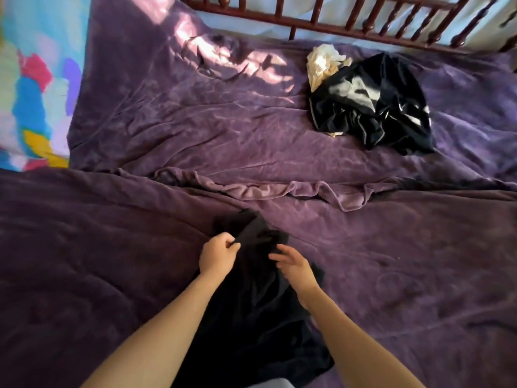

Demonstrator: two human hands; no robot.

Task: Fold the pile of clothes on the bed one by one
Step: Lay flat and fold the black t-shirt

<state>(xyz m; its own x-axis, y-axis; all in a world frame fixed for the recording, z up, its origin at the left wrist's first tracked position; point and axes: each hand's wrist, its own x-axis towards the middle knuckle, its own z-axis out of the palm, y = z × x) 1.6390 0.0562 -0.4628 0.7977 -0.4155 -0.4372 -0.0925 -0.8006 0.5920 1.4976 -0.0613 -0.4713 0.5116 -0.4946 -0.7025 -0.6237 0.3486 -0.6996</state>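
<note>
Black garment point(251, 303) lies lengthwise from bottom centre to mid-frame; left hand point(216, 257) pinches its top edge, right hand point(296, 268) open at its right side.

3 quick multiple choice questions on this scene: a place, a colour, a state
1. Where is the pile?
A) far right, near the rail
B) on the floor
C) on a chair

2. What colour is the bedspread?
A) green
B) purple
C) white

3. What is the left hand doing?
A) lying flat
B) hanging idle
C) pinching the garment

1 A, it lies by the wooden rail; 2 B, purple throughout; 3 C, its fingers curl on the garment, while the right hand is open.
</note>
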